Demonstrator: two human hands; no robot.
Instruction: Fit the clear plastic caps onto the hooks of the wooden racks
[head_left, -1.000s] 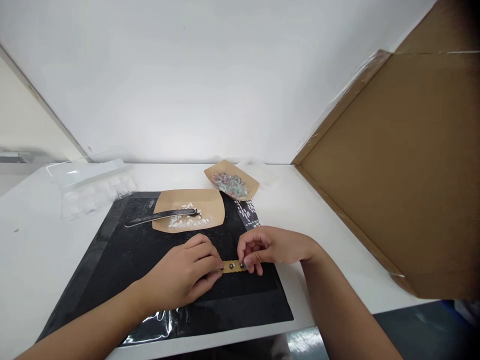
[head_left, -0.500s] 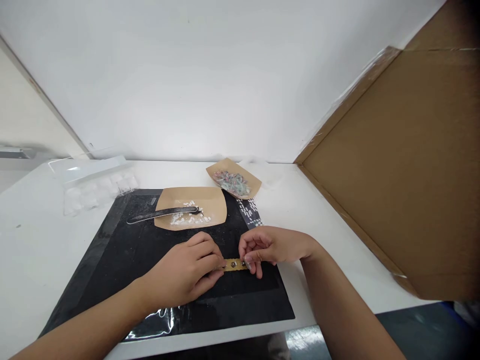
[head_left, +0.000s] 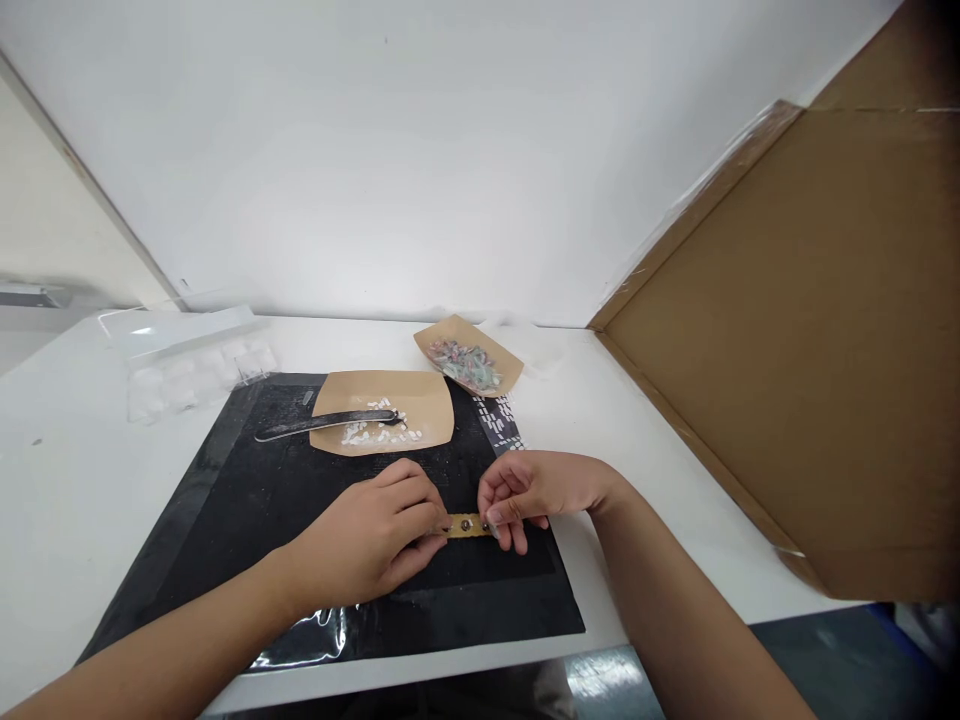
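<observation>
A narrow gold-coloured strip (head_left: 465, 525) with dark round spots lies across the black mat (head_left: 225, 560), between my hands. The fingers of my left hand (head_left: 382, 530) are closed on its left end, which they hide. At its right end my right hand (head_left: 525, 495) pinches a small pale, shiny piece between thumb and forefinger; its exact kind is too small to make out. The other right fingers are curled or hang loosely. Beyond the hands sits a brown paper tray (head_left: 431, 395) with small white bits, and a long dark file-like stick (head_left: 322, 424) rests across its left side.
A second paper tray (head_left: 512, 378) holds many small coloured pieces. Under it lies a dark sheet (head_left: 499, 425) with white pieces. A clear plastic compartment box (head_left: 195, 375) stands at the back left. A large cardboard sheet (head_left: 787, 350) leans on the right; a white wall closes the back.
Both hands keep nearly the same grip and place on the strip. The whole view has shifted slightly; the right wrist sits a little further left.
</observation>
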